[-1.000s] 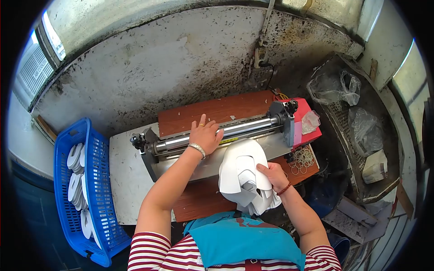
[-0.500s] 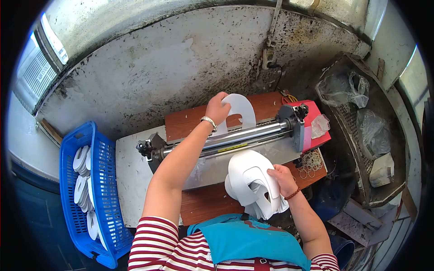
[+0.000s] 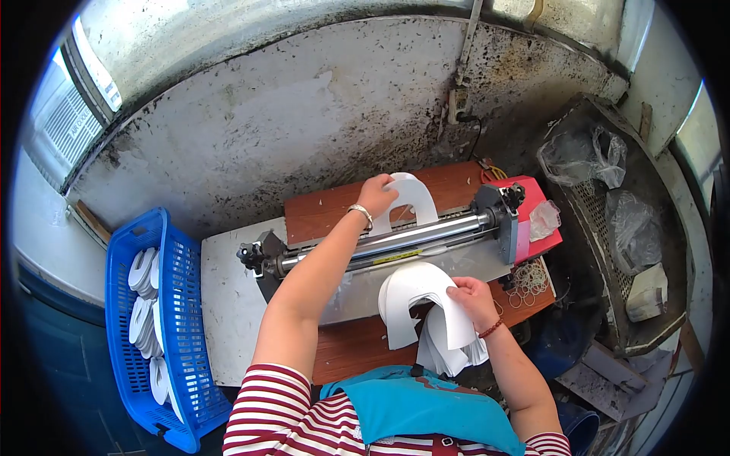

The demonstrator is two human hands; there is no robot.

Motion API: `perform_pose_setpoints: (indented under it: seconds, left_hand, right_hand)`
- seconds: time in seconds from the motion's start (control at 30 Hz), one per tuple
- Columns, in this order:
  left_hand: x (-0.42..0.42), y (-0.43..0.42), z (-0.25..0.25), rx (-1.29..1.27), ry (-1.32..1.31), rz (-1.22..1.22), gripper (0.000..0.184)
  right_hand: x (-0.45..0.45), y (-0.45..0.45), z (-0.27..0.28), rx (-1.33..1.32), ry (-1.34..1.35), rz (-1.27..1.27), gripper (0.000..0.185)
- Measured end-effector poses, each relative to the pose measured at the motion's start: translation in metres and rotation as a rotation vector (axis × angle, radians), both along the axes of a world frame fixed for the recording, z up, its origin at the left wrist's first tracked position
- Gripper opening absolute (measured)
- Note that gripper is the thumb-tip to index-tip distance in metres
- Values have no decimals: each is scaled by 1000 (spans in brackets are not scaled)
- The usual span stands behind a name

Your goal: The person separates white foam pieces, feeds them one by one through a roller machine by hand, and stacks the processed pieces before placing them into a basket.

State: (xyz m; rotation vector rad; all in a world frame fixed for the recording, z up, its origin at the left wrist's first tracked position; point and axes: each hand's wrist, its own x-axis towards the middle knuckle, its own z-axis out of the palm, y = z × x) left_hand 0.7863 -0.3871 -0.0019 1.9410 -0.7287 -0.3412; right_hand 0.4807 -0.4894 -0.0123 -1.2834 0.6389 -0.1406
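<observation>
My left hand (image 3: 378, 196) reaches over a bench-top roller machine (image 3: 395, 242), its fingers closed on the top of a white U-shaped sheet (image 3: 423, 199). That sheet stands arched behind the steel roller, with its lower ends at the roller. In front of the machine, my right hand (image 3: 475, 302) pinches a stack of similar white U-shaped sheets (image 3: 407, 289) by its right side. The front sheets curve in an arch with the opening downward. More white sheets (image 3: 437, 346) hang below and behind them, partly covered.
A blue plastic basket (image 3: 179, 334) holding bundled white sheets stands at the left. The machine's red housing (image 3: 536, 224) bears a crumpled plastic bag (image 3: 544, 220). Rubber bands (image 3: 528, 283) lie at the wooden board's right end. A dark trough (image 3: 616, 304) with plastic bags is further right.
The stack in my right hand has swung so that its front sheets form an open arch. My left hand stays on its sheet behind the roller. The view has shifted slightly.
</observation>
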Motion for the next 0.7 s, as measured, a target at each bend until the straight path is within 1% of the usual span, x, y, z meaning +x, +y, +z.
perform_pose_setpoints:
  seconds: [0.03, 0.07, 0.1, 0.13, 0.2, 0.23, 0.27, 0.3, 0.33, 0.37, 0.4, 0.43, 0.47, 0.5, 0.57, 0.6, 0.67, 0.7]
  left_hand:
    - [1, 1, 13, -71, -49, 100, 21]
    - [5, 3, 22, -152, -167, 167, 25]
    - [4, 5, 29, -163, -286, 285, 41]
    - [-3, 11, 43, -161, -287, 281, 41]
    - [-20, 22, 65, -42, -706, 230, 60]
    - [-22, 23, 60, -45, -847, 126, 69]
    - [-22, 24, 43, 46, -882, 17, 60]
    - [-23, 25, 27, 150, -824, -108, 45]
    - [-28, 21, 20, 367, -555, -199, 32]
    - [-30, 16, 14, 375, -336, -272, 28]
    - [-25, 7, 12, 622, -125, -400, 28]
    - [-27, 7, 7, 494, -149, -346, 26]
    - [-30, 8, 2, 368, -169, -291, 25]
    - [-26, 7, 0, 366, -170, -292, 25]
    - [-14, 2, 4, -26, -45, 25, 23]
    - [-5, 1, 5, -147, -24, 69, 27]
    - [-6, 5, 27, -278, -108, 240, 34]
    - [-10, 10, 38, -279, -111, 240, 34]
  right_hand:
    - [-6, -2, -2, -2, 27, -15, 19]
    - [-8, -4, -3, -4, 52, -30, 20]
    - [-7, -6, -4, -5, 51, -31, 20]
    - [-5, -8, -9, -45, 51, -77, 21]
    - [3, -10, -17, -82, 48, -126, 22]
    - [13, -12, -20, -164, 74, -117, 23]
    - [20, -12, -20, -246, 100, -107, 24]
    - [27, -11, -16, -292, 118, -107, 28]
    - [30, -13, -21, -291, 113, -112, 28]
    - [34, -17, -31, -306, 104, -101, 29]
    - [35, -21, -37, -321, 97, -88, 30]
    - [31, -20, -30, -245, 107, -75, 27]
    - [25, -15, -19, -246, 105, -77, 27]
    - [17, -10, -6, -180, 70, -30, 25]
    - [4, -6, 6, -72, 28, 28, 22]
    - [1, -7, 3, -74, 28, 26, 22]
    - [-1, -9, -7, -144, 94, -29, 23]
    - [3, -11, -11, -144, 91, -29, 23]
